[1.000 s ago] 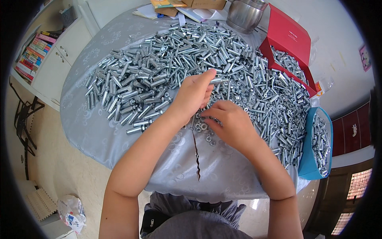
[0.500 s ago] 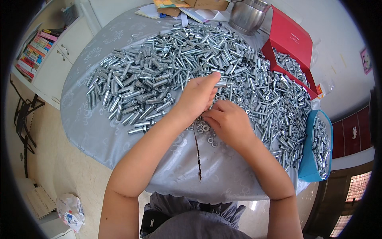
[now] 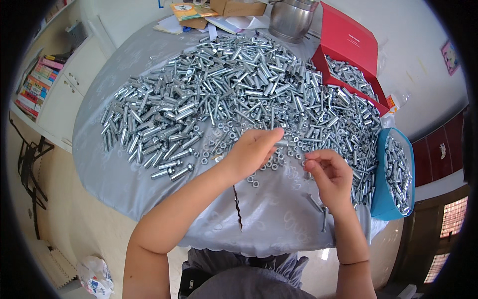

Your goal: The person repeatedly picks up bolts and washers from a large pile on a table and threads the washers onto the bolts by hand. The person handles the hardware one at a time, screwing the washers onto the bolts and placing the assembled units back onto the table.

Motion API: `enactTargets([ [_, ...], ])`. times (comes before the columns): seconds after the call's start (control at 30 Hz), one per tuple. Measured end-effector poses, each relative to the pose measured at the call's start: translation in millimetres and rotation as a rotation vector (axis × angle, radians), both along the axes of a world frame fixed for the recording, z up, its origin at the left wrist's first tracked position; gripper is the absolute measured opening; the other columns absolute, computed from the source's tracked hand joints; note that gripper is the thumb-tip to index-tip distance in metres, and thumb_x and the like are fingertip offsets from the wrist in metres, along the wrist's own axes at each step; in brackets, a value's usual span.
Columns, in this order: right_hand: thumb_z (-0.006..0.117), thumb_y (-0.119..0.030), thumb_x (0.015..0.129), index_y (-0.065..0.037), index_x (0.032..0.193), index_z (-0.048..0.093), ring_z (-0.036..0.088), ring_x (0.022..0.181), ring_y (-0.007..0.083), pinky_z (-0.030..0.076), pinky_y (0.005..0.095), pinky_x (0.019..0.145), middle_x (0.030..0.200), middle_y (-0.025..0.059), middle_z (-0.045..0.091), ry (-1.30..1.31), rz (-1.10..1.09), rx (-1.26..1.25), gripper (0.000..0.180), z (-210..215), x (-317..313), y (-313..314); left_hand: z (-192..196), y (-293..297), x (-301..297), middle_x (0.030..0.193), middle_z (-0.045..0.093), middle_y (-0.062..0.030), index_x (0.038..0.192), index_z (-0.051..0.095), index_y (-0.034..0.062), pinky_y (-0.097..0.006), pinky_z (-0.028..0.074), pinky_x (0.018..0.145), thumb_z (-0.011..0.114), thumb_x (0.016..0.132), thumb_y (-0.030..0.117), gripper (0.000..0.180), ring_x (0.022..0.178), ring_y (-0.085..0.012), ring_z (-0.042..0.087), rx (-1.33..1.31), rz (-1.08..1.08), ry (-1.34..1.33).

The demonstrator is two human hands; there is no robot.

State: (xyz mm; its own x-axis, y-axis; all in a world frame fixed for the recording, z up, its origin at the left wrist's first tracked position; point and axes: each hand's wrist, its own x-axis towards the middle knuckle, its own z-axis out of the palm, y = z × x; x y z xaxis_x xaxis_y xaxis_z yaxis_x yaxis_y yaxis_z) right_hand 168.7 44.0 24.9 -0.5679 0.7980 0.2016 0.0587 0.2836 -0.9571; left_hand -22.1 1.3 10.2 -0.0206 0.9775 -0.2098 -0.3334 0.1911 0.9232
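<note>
Left hand [image 3: 251, 149] pinching a bolt [image 3: 282, 143] at fingertips, just above loose nuts [image 3: 259, 172]. Right hand [image 3: 329, 175] curled, fingertips pinched on something too small to tell. Around both, heaped bolts [image 3: 224, 94] covering grey bench [image 3: 124, 174]; red box [image 3: 348, 55] and blue tray [image 3: 398, 172] at right.

round table [image 3: 129, 179], grey cloth | bolts [image 3: 224, 94], nuts [image 3: 226, 134] | red box [image 3: 348, 45], perhaps cardboard

A steel pot [image 3: 290, 19] stood beyond the red box [image 3: 348, 42]; books [image 3: 36, 89] lined the shelf at left.
</note>
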Motion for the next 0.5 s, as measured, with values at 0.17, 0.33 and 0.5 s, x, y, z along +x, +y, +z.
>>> enactTargets([
  [0.17,0.058,0.004,0.08,0.003,0.092,0.057,0.056,0.083,0.0117,0.045,0.0237,0.075,0.09,0.0065,0.059,0.074,0.041,-0.069,0.012,-7.7,4.9,4.8,-5.3,-2.1,7.5,0.051,0.024,0.0087,0.054,0.03,0.0161,-0.022,0.018,0.042,0.046,0.09,0.036,0.044,0.045,-0.0035,0.021,0.05,-0.116,0.124],
  [0.33,0.059,0.005,0.079,0.004,0.092,0.059,0.056,0.084,0.0125,0.044,0.0248,0.077,0.091,0.0073,0.058,0.082,0.077,-0.116,0.013,-13.9,6.5,6.4,-7.5,-4.2,12.2,0.052,0.024,0.0092,0.054,0.03,0.0152,-0.022,0.018,0.043,0.044,0.091,0.035,0.044,0.046,-0.0033,0.02,0.064,-0.188,0.116],
  [0.5,0.061,0.004,0.078,0.004,0.093,0.058,0.055,0.085,0.0125,0.044,0.0244,0.077,0.09,0.007,0.058,0.125,0.084,-0.181,0.015,-16.6,7.7,4.1,-4.7,-6.3,14.0,0.052,0.024,0.0084,0.054,0.03,0.014,-0.023,0.019,0.043,0.044,0.091,0.034,0.044,0.047,-0.0039,0.02,0.057,-0.2,0.137],
])
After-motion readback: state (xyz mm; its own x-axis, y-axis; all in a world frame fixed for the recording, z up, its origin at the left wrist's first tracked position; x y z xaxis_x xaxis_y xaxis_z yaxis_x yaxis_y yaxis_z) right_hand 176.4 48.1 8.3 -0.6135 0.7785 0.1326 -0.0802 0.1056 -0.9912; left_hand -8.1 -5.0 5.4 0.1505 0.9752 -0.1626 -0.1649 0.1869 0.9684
